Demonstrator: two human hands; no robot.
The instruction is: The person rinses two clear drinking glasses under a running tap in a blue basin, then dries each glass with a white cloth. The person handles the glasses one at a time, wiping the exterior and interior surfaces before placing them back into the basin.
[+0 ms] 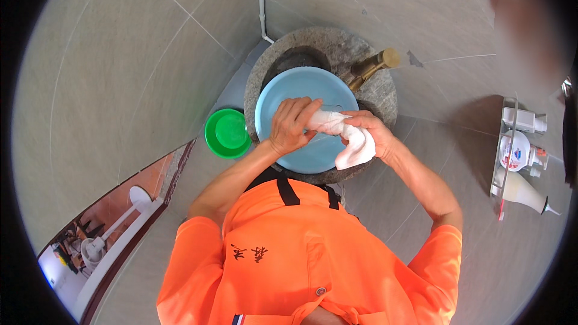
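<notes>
Stretched between my two hands is a white wet-looking cloth [359, 148], partly twisted, its loose end hanging below my right hand. My left hand [291, 125] has its fingers curled round the left end. My right hand [374, 130] grips the cloth farther along, fingers bent over it. Both hands are above a light blue basin [304, 81], which rests on a round grey stone sink [325, 39]. Some water appears to lie in the basin. Whether the cloth is a towel or a garment, I cannot tell.
A brass-coloured tap [368, 69] rises at the sink's right rear. Left of the sink stands a green basin [212, 138]. A wall shelf [504, 144] with several bottles hangs at the right. A white pipe [262, 0] runs down the corner, and a doorway opens at the lower left.
</notes>
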